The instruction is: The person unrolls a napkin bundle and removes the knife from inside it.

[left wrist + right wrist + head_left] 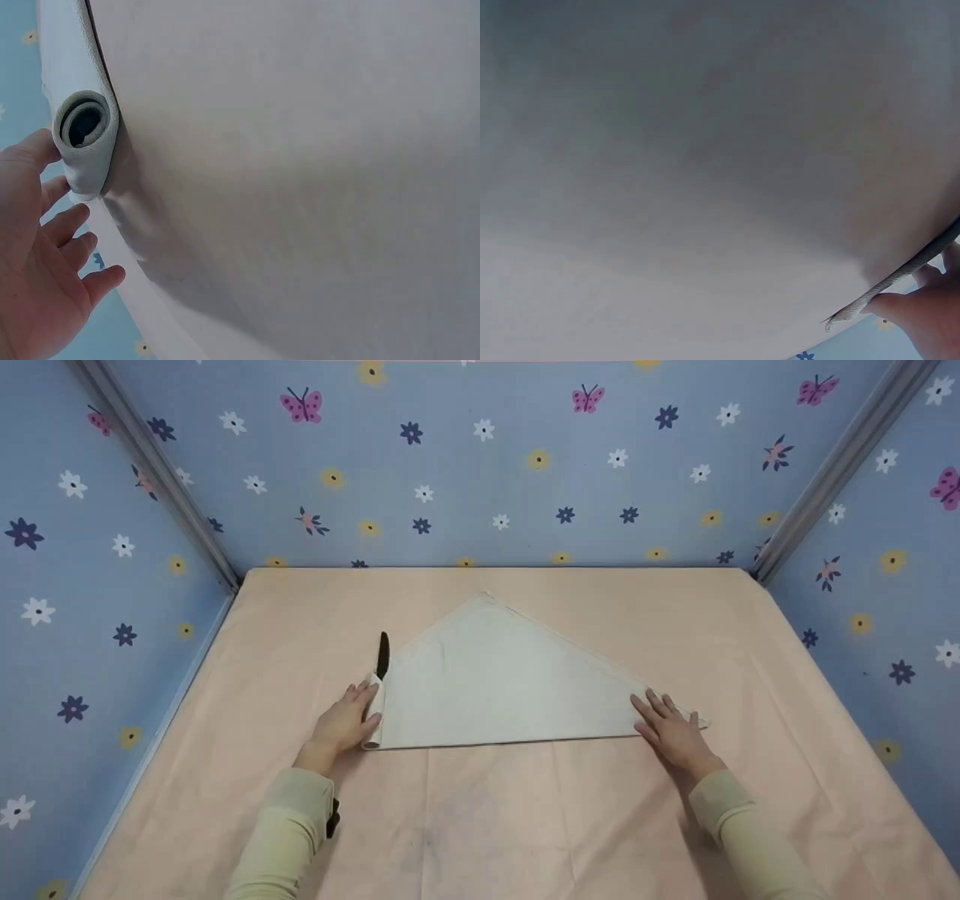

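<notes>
Fingers [365, 699] of the left hand [343, 723] lie loosely spread against the rolled left end of the pale cloth [495, 675], where a dark knife [382, 654] pokes out; the right hand [673, 729] presses flat, fingers apart, on the cloth's right corner, on the table [525, 825]

near strip: the counter [525, 825] lies bare between the two sleeves and the cloth's near edge, so a hand passes freely there.
left side: open counter left of the rolled cloth end [373, 720]; the left hand [343, 724] rests against that roll, and a dark knife tip [383, 654] juts out just beyond it.
middle: the triangular cloth [495, 682] lies flat and low.
right side: the right hand [671, 729] presses the cloth's right corner; bare counter beyond.
far edge: open counter beyond the cloth's far point.
bounds: flowered walls [480, 472] close the left, far and right sides.
</notes>
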Tool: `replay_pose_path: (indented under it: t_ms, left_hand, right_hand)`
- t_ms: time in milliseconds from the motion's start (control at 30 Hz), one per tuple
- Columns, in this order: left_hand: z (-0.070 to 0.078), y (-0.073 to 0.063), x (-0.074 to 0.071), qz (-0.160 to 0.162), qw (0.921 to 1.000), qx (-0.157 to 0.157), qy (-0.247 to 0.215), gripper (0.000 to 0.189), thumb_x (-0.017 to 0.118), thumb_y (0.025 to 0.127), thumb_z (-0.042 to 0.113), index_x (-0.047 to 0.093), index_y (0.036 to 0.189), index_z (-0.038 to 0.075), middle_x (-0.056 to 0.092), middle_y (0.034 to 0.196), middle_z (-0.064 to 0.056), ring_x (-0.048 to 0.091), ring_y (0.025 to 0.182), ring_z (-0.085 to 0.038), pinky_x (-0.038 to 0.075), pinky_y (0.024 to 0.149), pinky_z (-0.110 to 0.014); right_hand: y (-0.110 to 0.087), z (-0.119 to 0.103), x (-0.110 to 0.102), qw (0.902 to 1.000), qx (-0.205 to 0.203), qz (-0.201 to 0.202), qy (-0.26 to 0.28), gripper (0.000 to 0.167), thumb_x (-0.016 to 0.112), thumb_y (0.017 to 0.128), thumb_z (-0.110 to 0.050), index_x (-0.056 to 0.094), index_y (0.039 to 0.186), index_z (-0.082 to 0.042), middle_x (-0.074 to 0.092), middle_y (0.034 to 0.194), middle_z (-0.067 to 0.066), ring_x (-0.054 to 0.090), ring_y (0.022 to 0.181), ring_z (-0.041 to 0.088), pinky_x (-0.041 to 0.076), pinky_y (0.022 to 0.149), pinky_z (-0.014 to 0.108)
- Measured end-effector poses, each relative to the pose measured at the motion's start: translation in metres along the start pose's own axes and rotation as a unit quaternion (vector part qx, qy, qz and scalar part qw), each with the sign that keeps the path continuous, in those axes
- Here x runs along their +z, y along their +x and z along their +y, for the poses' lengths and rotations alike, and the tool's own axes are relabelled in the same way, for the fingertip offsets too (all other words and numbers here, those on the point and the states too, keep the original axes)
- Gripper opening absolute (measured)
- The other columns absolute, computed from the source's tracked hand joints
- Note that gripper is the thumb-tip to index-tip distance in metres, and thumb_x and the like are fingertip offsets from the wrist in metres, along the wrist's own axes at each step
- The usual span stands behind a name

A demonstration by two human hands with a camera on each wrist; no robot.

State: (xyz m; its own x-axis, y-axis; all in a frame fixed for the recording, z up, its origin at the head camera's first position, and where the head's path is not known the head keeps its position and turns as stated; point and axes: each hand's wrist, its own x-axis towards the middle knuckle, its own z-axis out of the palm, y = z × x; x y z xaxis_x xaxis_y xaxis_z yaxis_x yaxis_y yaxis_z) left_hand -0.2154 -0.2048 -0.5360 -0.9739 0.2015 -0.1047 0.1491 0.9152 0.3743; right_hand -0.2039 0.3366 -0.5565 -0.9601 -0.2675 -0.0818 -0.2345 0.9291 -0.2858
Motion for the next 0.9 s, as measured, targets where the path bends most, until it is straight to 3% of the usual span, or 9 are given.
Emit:
replay_pose_path:
  t_ms: [267,900]
  left_hand:
    - [-0.006,-0.001,0.001,0.005,1.0000,0.001,0.005,0.056,0.046,0.089,0.028,0.030,0.137,0.002,0.026,0.140,-0.022,0.021,0.127,-0.039,0.024,0.100,-0.050]
    - [0.010,0.001,0.010,0.046,0.9986,0.009,0.025,0.054,0.051,0.088,0.021,0.034,0.133,-0.002,0.025,0.141,-0.018,0.025,0.126,-0.038,0.032,0.096,-0.049]
  right_hand:
    - [0.001,0.000,0.000,1.0000,0.003,-0.001,-0.001,0.055,0.034,0.093,-0.043,0.027,0.140,-0.016,0.017,0.145,0.015,0.011,0.130,0.040,0.003,0.088,0.073]
    - [0.000,-0.001,0.000,0.9999,-0.004,0.013,-0.002,0.054,0.037,0.093,-0.041,0.029,0.139,-0.015,0.020,0.144,0.015,0.014,0.130,0.039,0.005,0.088,0.074]
